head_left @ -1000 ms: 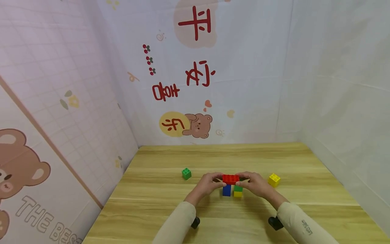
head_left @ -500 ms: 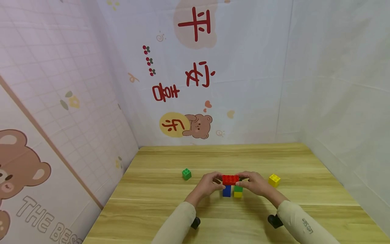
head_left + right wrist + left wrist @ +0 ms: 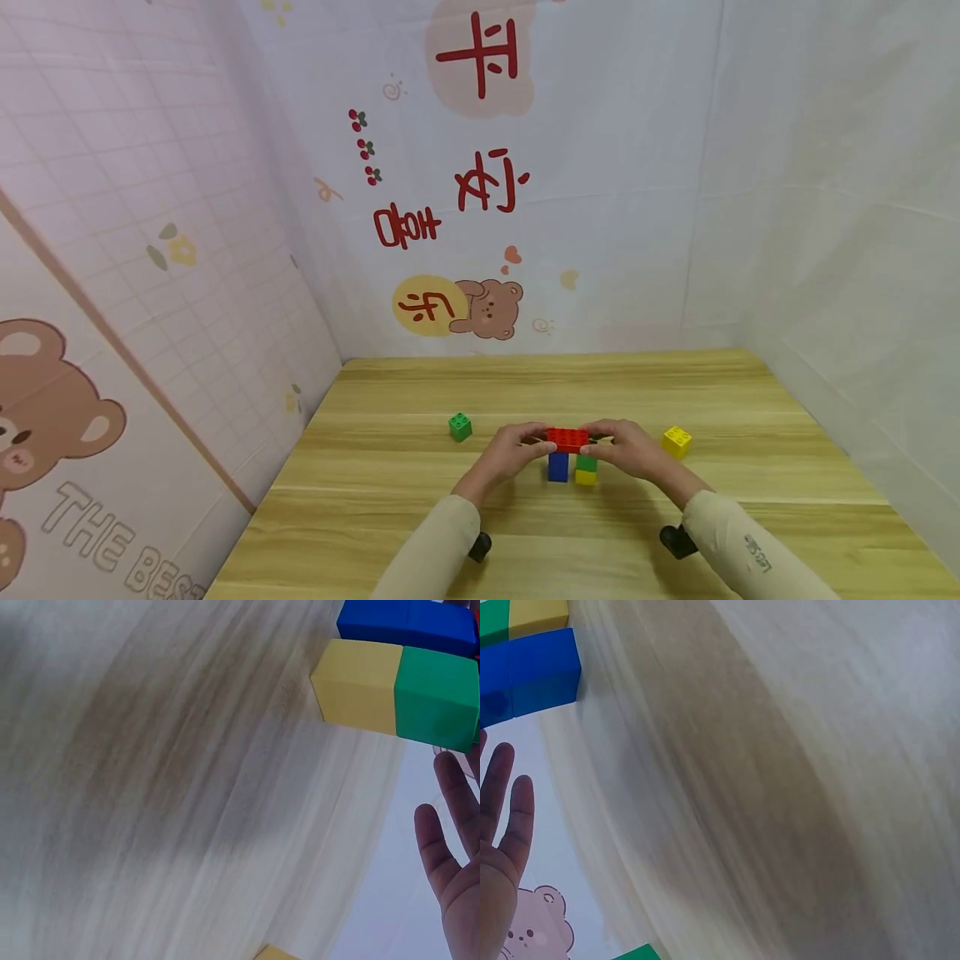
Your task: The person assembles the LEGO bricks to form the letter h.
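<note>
Left hand (image 3: 513,451) and right hand (image 3: 627,451) pinch a red brick (image 3: 567,440) above a blue stack (image 3: 558,468) and green-yellow stack (image 3: 587,472).

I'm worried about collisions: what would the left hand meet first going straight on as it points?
The left hand would first meet the red brick it grips; beyond, probably the right hand, though depth is unclear.

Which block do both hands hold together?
The only red block, gripped at its ends by the left hand and right hand, above the blue column and green-and-yellow column.
</note>
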The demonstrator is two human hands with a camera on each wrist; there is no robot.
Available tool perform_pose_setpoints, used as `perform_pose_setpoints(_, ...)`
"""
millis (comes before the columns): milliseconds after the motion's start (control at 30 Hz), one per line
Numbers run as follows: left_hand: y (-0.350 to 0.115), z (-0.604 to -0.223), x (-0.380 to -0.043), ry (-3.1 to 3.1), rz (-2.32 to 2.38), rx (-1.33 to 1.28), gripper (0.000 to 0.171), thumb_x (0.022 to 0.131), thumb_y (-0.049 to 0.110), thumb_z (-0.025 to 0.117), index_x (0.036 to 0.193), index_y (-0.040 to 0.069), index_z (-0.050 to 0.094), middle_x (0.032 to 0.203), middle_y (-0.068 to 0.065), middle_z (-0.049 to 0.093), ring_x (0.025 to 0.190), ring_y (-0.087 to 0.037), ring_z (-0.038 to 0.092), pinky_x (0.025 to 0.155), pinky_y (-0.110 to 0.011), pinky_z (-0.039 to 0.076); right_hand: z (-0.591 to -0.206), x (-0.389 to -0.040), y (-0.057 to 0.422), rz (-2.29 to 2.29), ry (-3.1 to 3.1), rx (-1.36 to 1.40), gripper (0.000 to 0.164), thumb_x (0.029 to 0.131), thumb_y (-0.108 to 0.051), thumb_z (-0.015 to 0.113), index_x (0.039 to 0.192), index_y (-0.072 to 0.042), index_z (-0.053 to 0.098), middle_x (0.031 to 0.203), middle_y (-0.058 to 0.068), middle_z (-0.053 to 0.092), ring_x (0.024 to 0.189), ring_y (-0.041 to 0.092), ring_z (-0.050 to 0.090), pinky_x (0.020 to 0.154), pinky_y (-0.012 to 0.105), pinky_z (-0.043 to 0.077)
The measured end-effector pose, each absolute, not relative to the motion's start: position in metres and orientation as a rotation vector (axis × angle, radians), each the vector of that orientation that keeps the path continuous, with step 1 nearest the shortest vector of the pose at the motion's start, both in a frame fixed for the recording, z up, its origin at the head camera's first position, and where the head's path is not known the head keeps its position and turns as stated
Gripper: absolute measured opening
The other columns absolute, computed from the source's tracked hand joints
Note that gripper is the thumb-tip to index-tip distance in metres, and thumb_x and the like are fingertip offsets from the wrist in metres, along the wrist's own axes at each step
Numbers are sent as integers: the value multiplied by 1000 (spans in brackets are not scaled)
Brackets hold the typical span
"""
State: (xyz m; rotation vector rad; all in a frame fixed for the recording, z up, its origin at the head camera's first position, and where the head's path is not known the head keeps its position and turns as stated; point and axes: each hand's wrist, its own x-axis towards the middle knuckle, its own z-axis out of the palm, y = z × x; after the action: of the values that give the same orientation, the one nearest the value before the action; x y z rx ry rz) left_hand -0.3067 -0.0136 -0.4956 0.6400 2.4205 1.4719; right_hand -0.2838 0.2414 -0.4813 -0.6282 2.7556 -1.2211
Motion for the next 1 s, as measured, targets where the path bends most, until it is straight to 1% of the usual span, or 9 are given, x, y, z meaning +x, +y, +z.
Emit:
perform_pose_setpoints(167, -12, -495, -306, 2437, 1454, 678, 36, 96, 39, 65, 128, 23, 68, 110, 11, 67, 100, -10, 59, 87, -34, 51, -482, -282, 240, -1212, 2797, -598, 41, 93, -37, 70, 124, -10, 69, 114, 1, 69, 103, 24, 62, 91, 56, 48)
perform_pose_setpoints(233, -11, -494, -306, 2432, 1450, 676, 35, 96, 39, 65, 127, 23, 68, 109, 12, 67, 99, -9, 60, 87, -33, 51, -483, -281, 240, -1203, 2815, -609, 43, 92, -36, 71, 124, -8, 68, 114, 3, 69, 103, 25, 62, 90, 57, 48)
perform_pose_setpoints(333, -11, -492, -305, 2419, 1459, 655, 33, 95, 37, 68, 124, 22, 69, 108, 10, 67, 99, -12, 61, 88, -36, 52, -483, -279, 239, -1196, 2833, -604, 44, 91, -36, 73, 124, -8, 68, 114, 3, 70, 103, 26, 63, 89, 56, 48)
perform_pose_setpoints(467, -10, -494, -305, 2431, 1404, 626, 49, 89, 34, 76, 134, 21, 62, 113, 7, 66, 107, -19, 61, 91, -41, 51, -484, -279, 238, -1177, 2846, -595, 41, 91, -35, 73, 122, -9, 69, 113, 3, 70, 103, 26, 63, 89, 55, 49)
perform_pose_setpoints(567, -10, -499, -305, 2456, 1346, 643, 61, 88, 28, 78, 142, 18, 54, 116, 4, 65, 109, -22, 60, 92, -41, 50, -484, -280, 237, -1173, 2846, -596, 40, 91, -34, 73, 122, -9, 70, 114, 5, 70, 104, 27, 63, 89, 55, 50)
perform_pose_setpoints(733, -12, -505, -305, 2507, 1312, 674, 53, 90, 21, 76, 139, 16, 58, 114, 1, 67, 105, -20, 62, 89, -38, 52, -481, -281, 235, -1184, 2829, -609, 37, 90, -31, 75, 119, -8, 71, 113, 5, 70, 103, 28, 63, 88, 55, 50)
perform_pose_setpoints(800, -13, -504, -305, 2514, 1305, 673, 53, 89, 24, 77, 138, 17, 58, 116, 1, 67, 108, -22, 62, 90, -39, 51, -480, -281, 234, -1184, 2823, -607, 36, 90, -29, 75, 119, -8, 71, 112, 5, 70, 103, 27, 63, 88, 55, 50)
perform_pose_setpoints(900, -14, -503, -305, 2495, 1344, 646, 57, 89, 34, 76, 140, 19, 57, 121, 2, 65, 113, -25, 60, 93, -42, 50, -480, -281, 233, -1177, 2820, -603, 36, 89, -29, 75, 119, -9, 71, 112, 5, 70, 103, 27, 63, 89, 55, 50)
perform_pose_setpoints(1000, -15, -501, -304, 2463, 1405, 648, 52, 91, 41, 72, 137, 21, 61, 120, 5, 65, 113, -23, 59, 92, -43, 50, -481, -282, 233, -1163, 2819, -615, 36, 90, -29, 75, 120, -8, 70, 112, 5, 69, 103, 28, 63, 89, 55, 50)
